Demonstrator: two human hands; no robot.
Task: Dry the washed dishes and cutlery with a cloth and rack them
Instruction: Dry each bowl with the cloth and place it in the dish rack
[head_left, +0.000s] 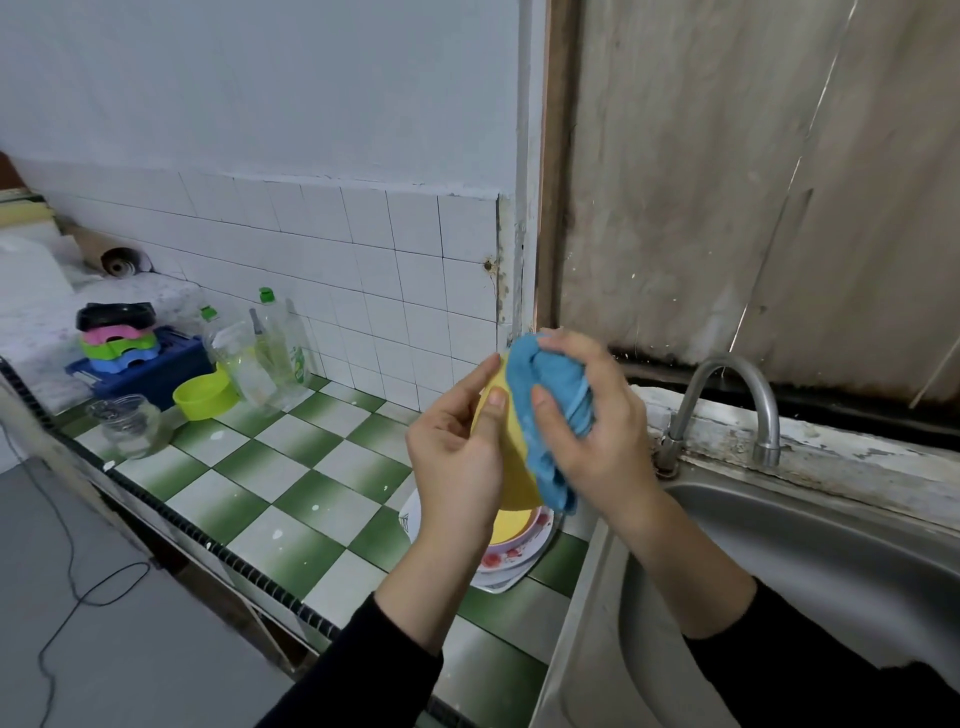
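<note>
I hold a yellow bowl up on its side above the counter. My left hand grips its rim, thumb on the outside. My right hand clutches a bunched blue cloth and presses it against the bowl. Under my hands a stack of washed dishes lies on the green-and-white checked counter, with a flowered plate and a yellow dish on top. At the far left a blue rack holds several coloured plastic pieces.
A steel sink with a curved tap lies to the right. On the counter's left end stand a lime bowl, a glass jar and clear soap bottles. A black cable trails on the grey floor.
</note>
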